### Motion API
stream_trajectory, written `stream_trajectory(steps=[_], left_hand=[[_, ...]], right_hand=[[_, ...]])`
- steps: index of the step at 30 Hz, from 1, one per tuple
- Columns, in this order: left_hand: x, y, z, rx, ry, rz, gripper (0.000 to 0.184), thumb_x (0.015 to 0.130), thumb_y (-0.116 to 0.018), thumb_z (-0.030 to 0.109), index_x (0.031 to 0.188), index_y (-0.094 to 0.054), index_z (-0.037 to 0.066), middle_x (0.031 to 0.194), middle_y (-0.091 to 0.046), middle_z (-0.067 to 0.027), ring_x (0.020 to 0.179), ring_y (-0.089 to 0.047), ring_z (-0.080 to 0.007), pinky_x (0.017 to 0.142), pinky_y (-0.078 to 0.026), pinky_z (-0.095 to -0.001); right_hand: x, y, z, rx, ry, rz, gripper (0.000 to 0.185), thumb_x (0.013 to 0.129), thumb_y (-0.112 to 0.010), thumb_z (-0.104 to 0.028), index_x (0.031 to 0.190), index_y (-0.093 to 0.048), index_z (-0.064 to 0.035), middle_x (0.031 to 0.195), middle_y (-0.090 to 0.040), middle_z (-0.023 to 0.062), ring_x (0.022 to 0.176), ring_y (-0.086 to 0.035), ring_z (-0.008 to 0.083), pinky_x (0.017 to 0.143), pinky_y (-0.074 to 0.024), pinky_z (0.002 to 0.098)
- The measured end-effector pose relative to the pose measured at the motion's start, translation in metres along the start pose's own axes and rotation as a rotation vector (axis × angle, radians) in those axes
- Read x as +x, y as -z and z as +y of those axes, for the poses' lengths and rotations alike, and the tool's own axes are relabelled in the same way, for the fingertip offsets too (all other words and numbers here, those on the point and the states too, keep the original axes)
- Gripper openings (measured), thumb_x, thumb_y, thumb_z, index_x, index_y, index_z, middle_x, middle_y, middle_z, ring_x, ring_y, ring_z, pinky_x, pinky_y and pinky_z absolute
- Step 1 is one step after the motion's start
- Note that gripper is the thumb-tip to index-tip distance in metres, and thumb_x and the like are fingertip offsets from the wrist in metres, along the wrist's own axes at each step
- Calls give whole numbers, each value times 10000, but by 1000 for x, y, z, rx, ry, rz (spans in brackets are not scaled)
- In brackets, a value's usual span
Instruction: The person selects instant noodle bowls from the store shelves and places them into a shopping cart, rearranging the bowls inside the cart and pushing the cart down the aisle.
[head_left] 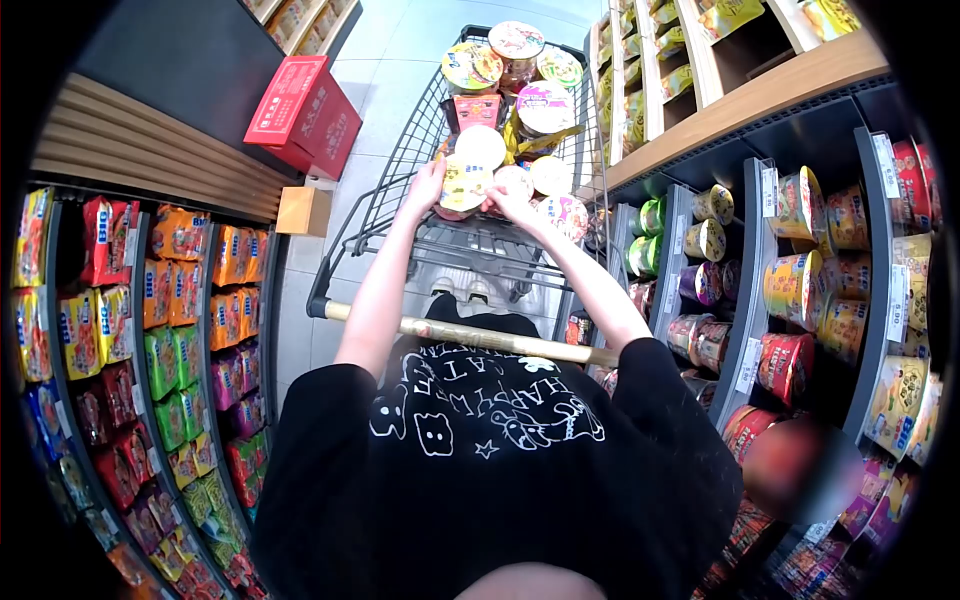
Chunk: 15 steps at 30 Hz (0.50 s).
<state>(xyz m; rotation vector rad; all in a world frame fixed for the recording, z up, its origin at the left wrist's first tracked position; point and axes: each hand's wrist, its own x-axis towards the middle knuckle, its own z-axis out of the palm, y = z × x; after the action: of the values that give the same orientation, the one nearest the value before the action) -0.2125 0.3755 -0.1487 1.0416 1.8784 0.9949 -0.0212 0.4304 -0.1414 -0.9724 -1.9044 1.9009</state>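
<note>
Over the near end of the wire shopping cart (pixel 375 205), an instant noodle cup (pixel 465 186) with a yellow and white lid is between my hands. My left hand (pixel 427 186) grips its left side. At the cup's lower right edge, the fingers of my right hand (pixel 511 204) are closed on it. A white-lidded cup (pixel 480 147) lies just beyond it. Several more noodle cups and bowls fill the cart, among them a purple and white bowl (pixel 545 107) and a yellow-lidded bowl (pixel 471 66).
The cart's handle (pixel 450 339) crosses in front of my body. Shelves of bagged noodles (pixel 178 290) line the left side. Cup noodles (pixel 795 290) stand on shelves at the right. A red box (pixel 300 110) and a small wooden block (pixel 303 211) are left of the cart.
</note>
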Motion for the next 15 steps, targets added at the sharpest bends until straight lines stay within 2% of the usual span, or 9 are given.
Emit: stream_trajectory(steps=[2, 3, 4, 7, 9, 10, 11, 13, 15], left_hand=[[1, 2, -14, 86, 21, 35, 411, 776, -482, 322, 993, -478, -27, 892, -566, -210, 852, -550, -307, 728, -426, -353], [2, 4, -20, 172, 40, 68, 440, 736, -534, 313, 1011, -469, -23, 910, -555, -227, 883, -538, -328, 752, -421, -362], [2, 5, -21, 103, 44, 84, 444, 673, -579, 253, 1007, -475, -21, 913, -557, -225, 892, -540, -317, 765, -420, -365], [-2, 6, -22, 219, 85, -25, 387, 676, -558, 206, 980, -494, -26, 899, -563, -222, 880, -548, -307, 751, -425, -351], [-1, 12, -23, 222, 97, -89, 378, 677, -559, 217, 962, -510, -27, 888, -567, -220, 872, -552, -302, 739, -427, -343], [1, 13, -23, 223, 103, -156, 371, 677, -560, 228, 944, -526, -28, 878, -570, -218, 864, -556, -298, 726, -429, -336], [3, 15, -18, 224, 107, -226, 366, 678, -561, 239, 926, -542, -30, 868, -574, -216, 856, -560, -294, 713, -432, -329], [8, 13, -20, 368, 171, -191, 316, 650, -575, 187, 886, -585, -22, 865, -591, -184, 825, -569, -253, 732, -435, -327], [27, 8, -40, 606, 180, -220, 437, 688, -583, 352, 941, -546, -2, 944, -554, -209, 879, -548, -304, 743, -437, -369]], right_hand=[[18, -17, 16, 232, -59, -54, 203, 811, -447, -147, 693, -538, -9, 604, -554, 17, 559, -495, 91, 534, -406, 214], [27, -20, 29, 232, -60, -56, 203, 811, -447, -147, 693, -538, -9, 604, -554, 17, 559, -495, 91, 534, -406, 214], [30, -24, 31, 191, -157, -70, 193, 819, -451, -157, 715, -535, -18, 628, -544, 13, 575, -499, 95, 549, -413, 216], [25, -27, 37, 130, -307, -93, 182, 833, -443, -167, 770, -530, -20, 686, -519, 2, 596, -503, 93, 585, -446, 232], [16, -17, 29, 157, -409, -10, 165, 831, -444, -151, 826, -527, -9, 705, -502, 3, 611, -506, 91, 613, -476, 239], [8, -10, 14, 282, -436, 23, 156, 824, -453, -132, 845, -506, 13, 707, -491, 22, 620, -515, 102, 635, -497, 243], [3, -2, 15, 323, -405, 48, 152, 818, -461, -117, 829, -493, 32, 697, -491, 40, 618, -525, 118, 627, -503, 247], [-9, 18, 17, 269, -365, 63, 152, 817, -460, -110, 793, -490, 36, 692, -491, 43, 620, -532, 125, 629, -504, 255], [-34, 30, 1, 283, -364, 132, 141, 813, -465, -102, 774, -490, 30, 677, -490, 41, 600, -524, 123, 635, -502, 257]])
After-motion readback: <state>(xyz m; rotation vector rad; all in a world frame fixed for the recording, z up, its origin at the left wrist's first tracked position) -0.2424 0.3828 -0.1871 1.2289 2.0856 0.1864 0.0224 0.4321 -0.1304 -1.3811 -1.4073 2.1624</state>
